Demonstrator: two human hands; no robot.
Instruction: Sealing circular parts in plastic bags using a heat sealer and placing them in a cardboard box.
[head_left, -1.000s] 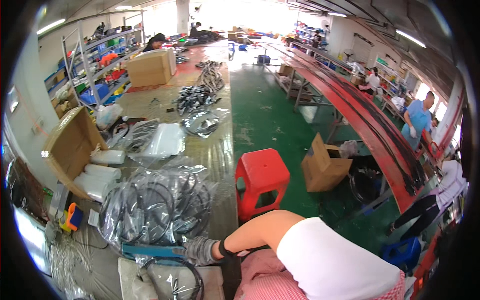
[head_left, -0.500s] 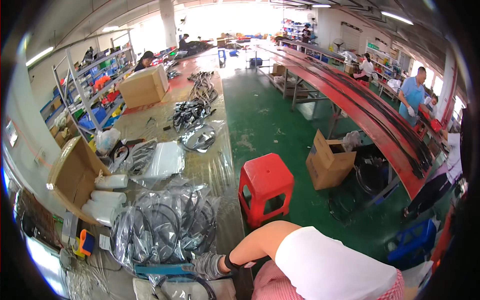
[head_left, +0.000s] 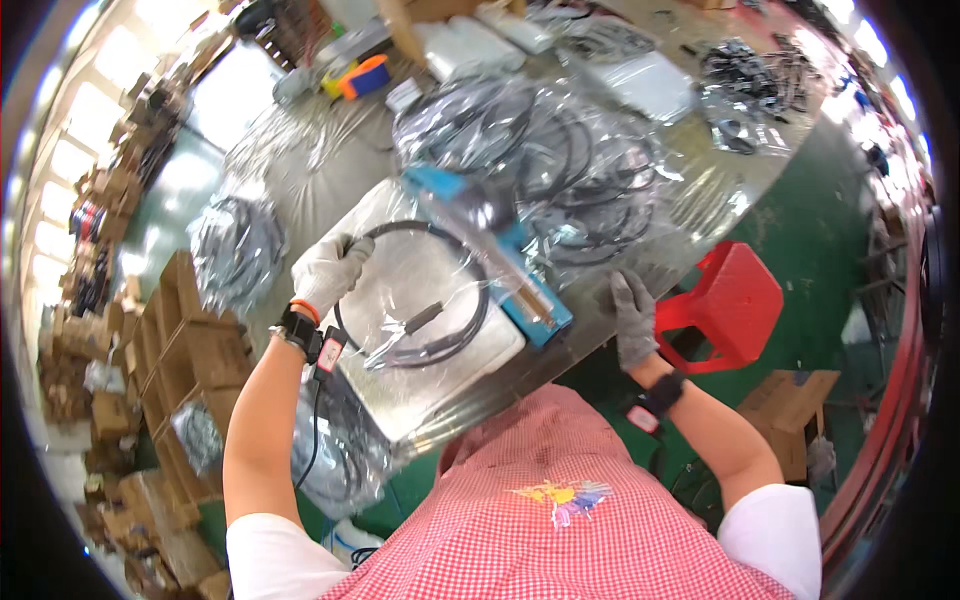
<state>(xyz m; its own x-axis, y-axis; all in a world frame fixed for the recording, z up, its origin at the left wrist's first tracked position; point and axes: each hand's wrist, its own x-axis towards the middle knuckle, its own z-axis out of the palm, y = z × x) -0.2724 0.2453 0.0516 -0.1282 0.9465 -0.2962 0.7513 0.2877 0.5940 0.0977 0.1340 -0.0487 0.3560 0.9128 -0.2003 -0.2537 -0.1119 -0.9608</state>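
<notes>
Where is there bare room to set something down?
Free: the table strip between the bagged cables and the edge near the red stool; the plastic-covered patch left of them. Crowded: the pale pad, bearing a bagged coil, left hand at its edge.

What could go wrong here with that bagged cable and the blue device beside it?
The left hand is at the edge of the clear bag around the coiled black cable; a hard tug might stretch or tear the plastic. The blue device has its near end close to the edge of the table, so a knock could perhaps tip it off. The pile of bagged cables crowds its far side, so loose plastic might snag on it.
</notes>
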